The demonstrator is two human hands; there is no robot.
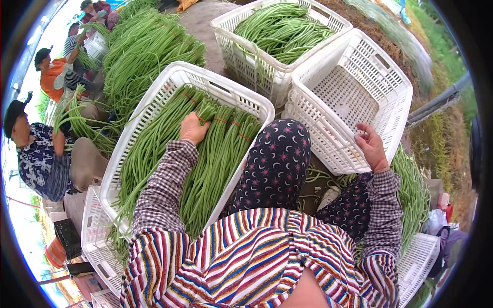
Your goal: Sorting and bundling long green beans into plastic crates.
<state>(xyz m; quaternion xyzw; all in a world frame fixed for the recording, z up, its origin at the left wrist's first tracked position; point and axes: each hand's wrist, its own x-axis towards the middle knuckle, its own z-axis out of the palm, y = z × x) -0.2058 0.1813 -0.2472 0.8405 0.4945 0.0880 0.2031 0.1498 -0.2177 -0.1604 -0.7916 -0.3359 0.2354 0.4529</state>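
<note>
My left hand [194, 129] grips the banded end of a bundle of long green beans [208, 109] inside a white plastic crate [265, 104]. Red bands tie this bundle and several others lying side by side there; my fingertips are partly hidden among the beans. My right hand [371, 148] is held up at the near right rim of a second white crate [308, 104], fingers apart and holding nothing. That crate's slotted floor [346, 96] shows. Whether the right hand touches its rim, I cannot tell.
A third white crate [223, 38] with long beans [285, 30] stands beyond. A large bean heap [150, 50] lies at the far left, with several people seated along it. More beans [414, 196] and another crate [420, 258] are at my right side. Loose beans lie around my feet.
</note>
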